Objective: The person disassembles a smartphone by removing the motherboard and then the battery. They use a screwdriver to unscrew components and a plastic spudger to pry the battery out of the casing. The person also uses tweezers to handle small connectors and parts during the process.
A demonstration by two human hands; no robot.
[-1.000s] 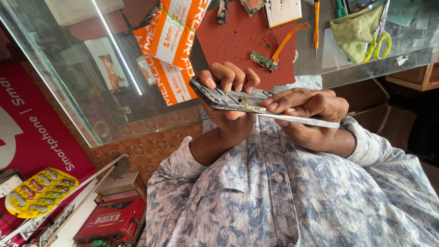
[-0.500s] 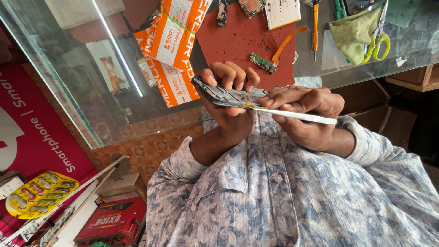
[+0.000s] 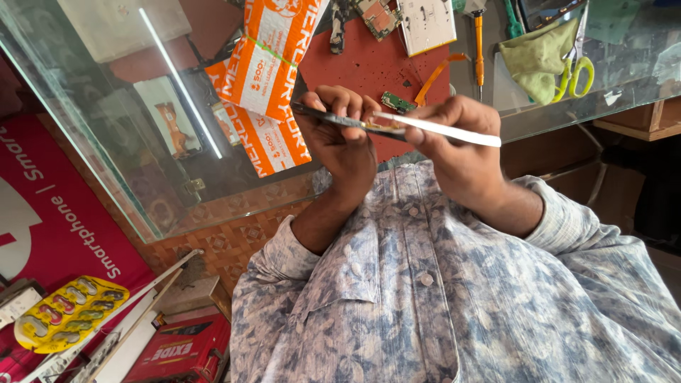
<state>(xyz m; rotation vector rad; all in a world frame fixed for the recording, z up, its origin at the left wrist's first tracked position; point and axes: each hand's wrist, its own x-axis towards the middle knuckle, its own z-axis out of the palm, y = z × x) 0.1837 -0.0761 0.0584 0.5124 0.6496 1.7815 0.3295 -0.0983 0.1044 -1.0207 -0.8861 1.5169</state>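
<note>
Now both hands are raised before the chest: the left hand (image 3: pixel 347 142) curls around a thin opened phone (image 3: pixel 340 119), edge-on, while the right hand (image 3: pixel 454 138) pinches its white frame (image 3: pixel 440 130).

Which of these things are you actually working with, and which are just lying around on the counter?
In hand:
- left hand gripping the thin dark opened phone body
- right hand holding the flat white panel against it

Lying about:
- orange-handled screwdriver
- yellow-handled scissors on a green cloth
- small green circuit board
- orange-and-white packets
- red work mat
</note>
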